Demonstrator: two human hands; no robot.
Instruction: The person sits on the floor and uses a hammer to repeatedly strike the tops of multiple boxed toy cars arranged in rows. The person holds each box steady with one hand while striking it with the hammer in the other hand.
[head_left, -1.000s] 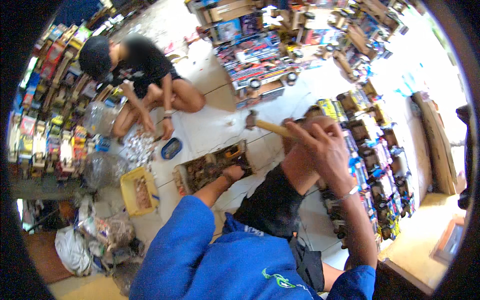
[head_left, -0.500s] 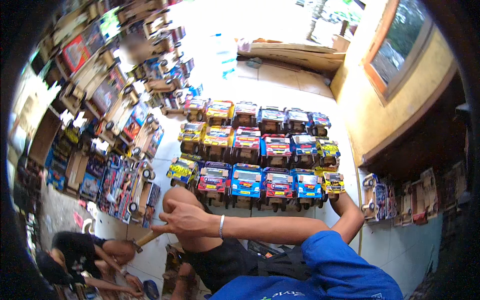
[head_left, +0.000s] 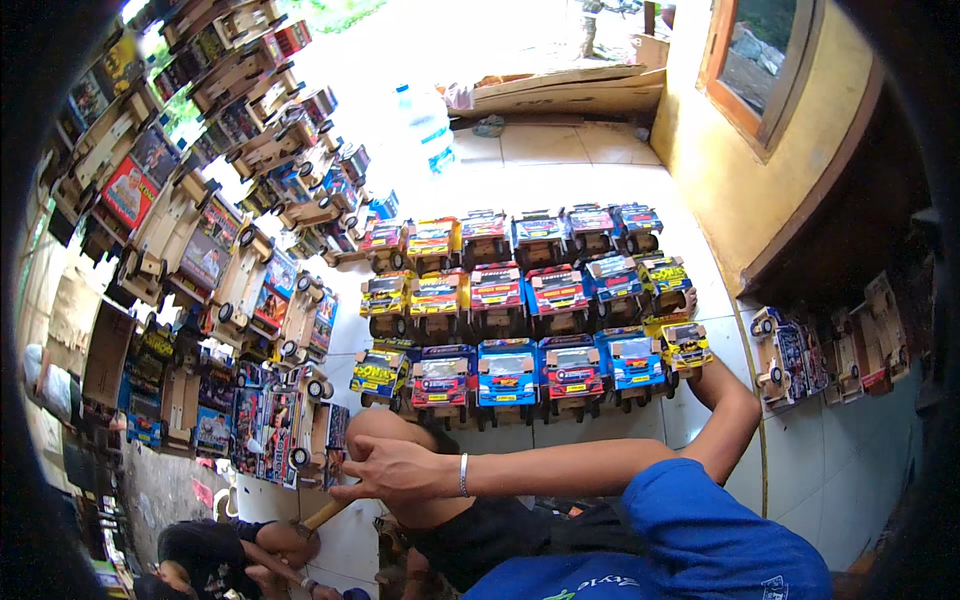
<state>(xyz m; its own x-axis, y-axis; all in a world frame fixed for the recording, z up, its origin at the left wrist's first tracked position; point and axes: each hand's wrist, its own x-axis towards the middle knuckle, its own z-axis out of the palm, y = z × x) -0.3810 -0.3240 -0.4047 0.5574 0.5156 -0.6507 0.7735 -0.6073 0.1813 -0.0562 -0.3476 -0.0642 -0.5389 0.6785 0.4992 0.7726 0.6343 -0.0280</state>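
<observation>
My left hand (head_left: 400, 467), with a band at its wrist, lies over my bent left knee. Its visible fingers are spread, and a wooden stick (head_left: 327, 512) passes just below them; whether they touch it I cannot tell. My right arm bends toward the front row of toy trucks, at its right end. There my right hand (head_left: 691, 300) is mostly hidden behind a small yellow toy truck (head_left: 686, 345) and appears to grip it. Beside that truck stands a blue toy truck (head_left: 637, 362), part of several colourful trucks lined up in three rows.
Tall stacks of wooden toy trucks (head_left: 262, 300) fill the left side. More trucks (head_left: 790, 355) stand by the wall at right. A large plastic water bottle (head_left: 425, 130) is at the back, near a flattened cardboard box (head_left: 560, 93). Another person (head_left: 215, 560) crouches at lower left.
The view has shifted, moving most things right and down. The yellow toy truck sits slightly farther back relative to the blue truck beside it. My left hand keeps its pose over the knee.
</observation>
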